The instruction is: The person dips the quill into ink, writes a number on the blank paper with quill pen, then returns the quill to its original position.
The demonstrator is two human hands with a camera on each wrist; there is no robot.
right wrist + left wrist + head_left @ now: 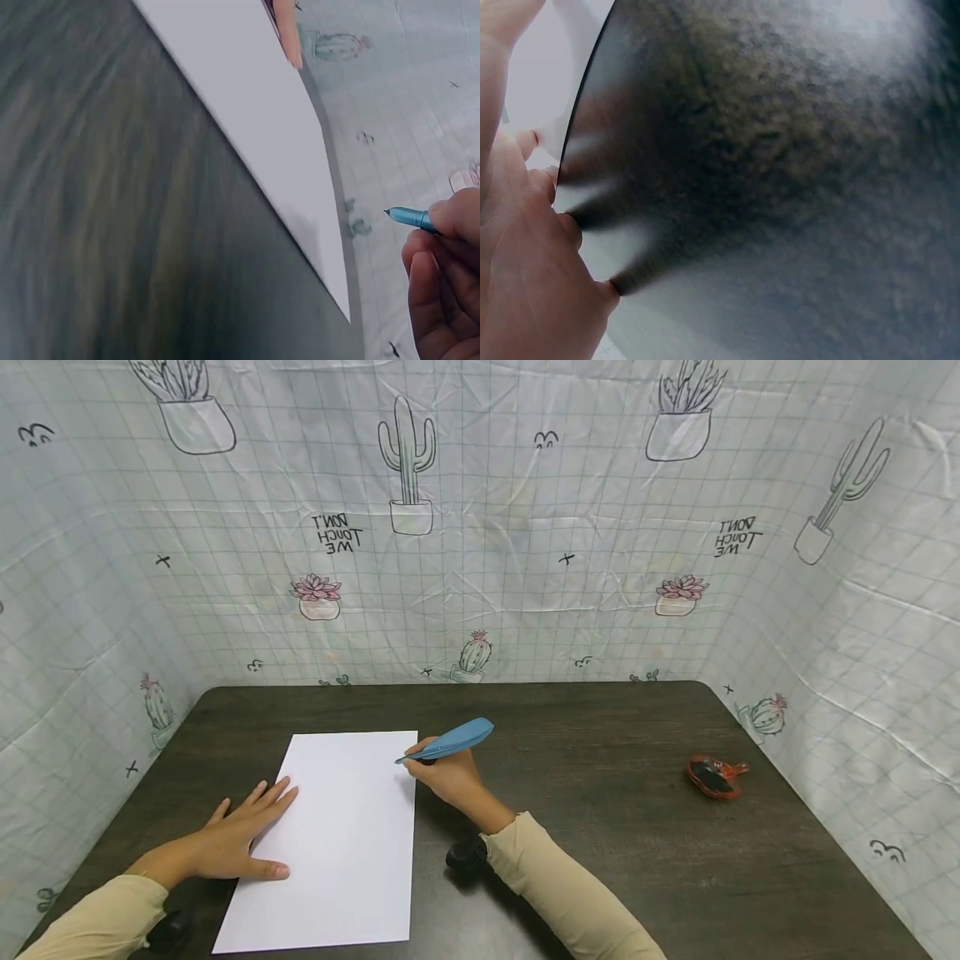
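A blank white sheet of paper (345, 852) lies on the dark wooden table. My left hand (236, 843) rests with spread fingers on the sheet's left edge, the thumb stretched across onto the paper. Over the top right corner of the sheet, my right hand (453, 783) pinches a blue feather-shaped pen (459, 740). The pen's tip points left, and its broad end slants up to the right. In the right wrist view, the thin tip of the pen (409, 217) shows clear of the paper, between thumb and fingers.
On the right side of the dark table (585, 843) lies a small red-orange object (714, 777) with a dark middle and a short stub. A white cloth (510, 552) printed with cacti hangs behind and along both sides of the table.
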